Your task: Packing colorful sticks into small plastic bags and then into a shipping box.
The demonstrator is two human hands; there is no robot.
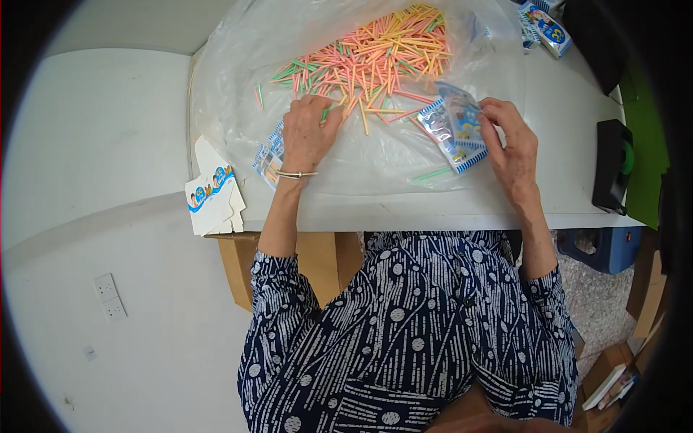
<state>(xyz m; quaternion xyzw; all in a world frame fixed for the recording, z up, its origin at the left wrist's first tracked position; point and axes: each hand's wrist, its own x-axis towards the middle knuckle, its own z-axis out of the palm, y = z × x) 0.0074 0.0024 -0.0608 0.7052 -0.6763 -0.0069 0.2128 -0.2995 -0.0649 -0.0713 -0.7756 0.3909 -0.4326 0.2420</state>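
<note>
Most sticks (382,54), upper centre, seem unpacked; right hand (516,141) fingers pinch packet (465,128), left hand (307,133) grip can't tell.

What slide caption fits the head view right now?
Left hand at the pile of pink, yellow and green sticks, right hand holding a blue-printed clear packet over plastic sheeting.

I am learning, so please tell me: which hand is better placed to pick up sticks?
Probably the left hand: it is at the sticks, whereas the right hand is farther off, holding a packet.
</note>
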